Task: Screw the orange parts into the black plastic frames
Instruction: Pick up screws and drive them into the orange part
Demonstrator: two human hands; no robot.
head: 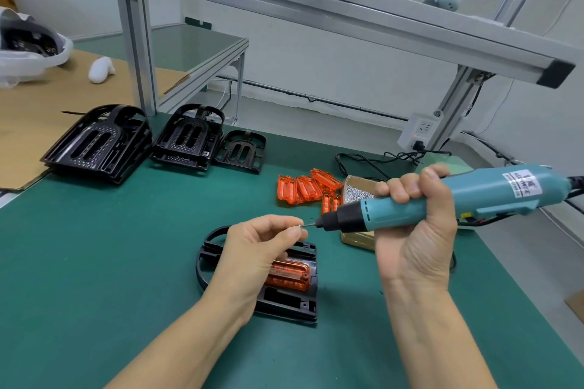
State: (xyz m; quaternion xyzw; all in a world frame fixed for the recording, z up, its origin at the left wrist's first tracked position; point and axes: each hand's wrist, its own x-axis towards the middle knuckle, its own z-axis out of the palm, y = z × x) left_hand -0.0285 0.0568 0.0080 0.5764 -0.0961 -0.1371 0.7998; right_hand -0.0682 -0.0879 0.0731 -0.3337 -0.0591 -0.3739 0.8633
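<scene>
Your right hand (417, 218) wraps its fingers around the teal electric screwdriver (442, 199); its white label's print is too small to read; your left hand (262, 240) pinches a small screw (300, 225) at the bit tip; below it, near the green table's (94, 262) front edge, a black frame (284, 300) holds one orange part (289, 275); spare orange parts (306, 188) and a box of screws (357, 193) lie toward the far right edge; stacked black frames (101, 142) sit at the far left.

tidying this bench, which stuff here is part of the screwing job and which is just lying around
Job: electric screwdriver in right hand; screw pinched by left hand; black frame holding orange part; spare orange parts; screw box; stacked frames.

Lying about: cardboard, white bag, power strip.
</scene>
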